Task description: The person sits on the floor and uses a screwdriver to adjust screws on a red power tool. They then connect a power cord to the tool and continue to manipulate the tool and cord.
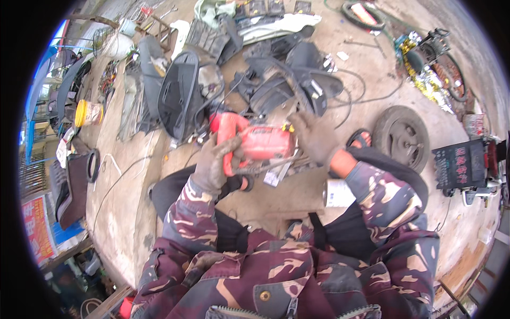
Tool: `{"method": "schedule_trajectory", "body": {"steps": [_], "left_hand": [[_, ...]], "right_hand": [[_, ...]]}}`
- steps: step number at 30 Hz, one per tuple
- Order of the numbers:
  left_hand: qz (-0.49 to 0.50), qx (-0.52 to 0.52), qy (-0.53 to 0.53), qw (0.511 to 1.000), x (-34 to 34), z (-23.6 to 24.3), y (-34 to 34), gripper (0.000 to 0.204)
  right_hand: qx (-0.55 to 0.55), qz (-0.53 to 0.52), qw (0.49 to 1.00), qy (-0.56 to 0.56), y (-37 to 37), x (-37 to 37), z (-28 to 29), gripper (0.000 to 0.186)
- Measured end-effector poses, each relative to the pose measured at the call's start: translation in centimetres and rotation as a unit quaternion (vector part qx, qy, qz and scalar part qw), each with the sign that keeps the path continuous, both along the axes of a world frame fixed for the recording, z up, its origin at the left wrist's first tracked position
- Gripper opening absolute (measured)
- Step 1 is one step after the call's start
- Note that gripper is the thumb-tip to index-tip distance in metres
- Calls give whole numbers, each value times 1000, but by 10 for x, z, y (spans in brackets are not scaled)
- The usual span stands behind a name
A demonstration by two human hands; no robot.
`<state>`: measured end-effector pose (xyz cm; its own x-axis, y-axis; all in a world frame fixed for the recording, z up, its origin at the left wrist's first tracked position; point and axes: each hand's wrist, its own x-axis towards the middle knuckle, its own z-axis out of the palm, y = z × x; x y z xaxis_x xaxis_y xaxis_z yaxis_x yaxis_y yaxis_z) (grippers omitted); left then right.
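A red power tool [265, 142] with a loop-shaped handle lies crosswise in front of me, above the ground between my knees. My left hand [215, 162], in a grey work glove, is closed round the handle at its left end. My gloved right hand [314, 139] is closed at the tool's right end, beside a small yellow part [288, 127]; its fingertips are partly hidden. Below the tool, a white paper-like piece [272, 176] lies on the ground. A white can [338, 193] stands near my right knee.
Dark plastic vehicle panels [180, 93] are heaped ahead. A wheel with a tyre [401, 139] lies to the right, beyond my sandalled foot [361, 139]. Loose black cables [366, 98] cross the concrete. At the left are a yellow-rimmed bucket [89, 113] and a dark seat [74, 189].
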<state>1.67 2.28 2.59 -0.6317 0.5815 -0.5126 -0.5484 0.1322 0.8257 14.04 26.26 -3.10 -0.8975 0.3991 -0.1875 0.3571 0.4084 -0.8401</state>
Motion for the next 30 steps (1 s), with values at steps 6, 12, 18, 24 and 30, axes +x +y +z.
{"method": "schedule_trajectory", "body": {"steps": [6, 12, 18, 24, 30], "left_hand": [[0, -22, 2, 1000, -3, 0, 0, 25], [-2, -33, 10, 999, -2, 3, 1, 25], [4, -22, 12, 1000, 0, 3, 1, 28], [0, -23, 19, 1000, -2, 2, 0, 28], [10, -23, 9, 1000, -2, -1, -4, 30]], "right_hand": [[-21, -7, 997, 67, -2, 3, 14, 49], [-30, 16, 999, -31, 2, -1, 7, 48], [32, -10, 990, 135, -6, 2, 8, 46], [-46, 10, 999, -27, -2, -2, 5, 35], [24, 23, 992, 120, -2, 5, 5, 24]]}}
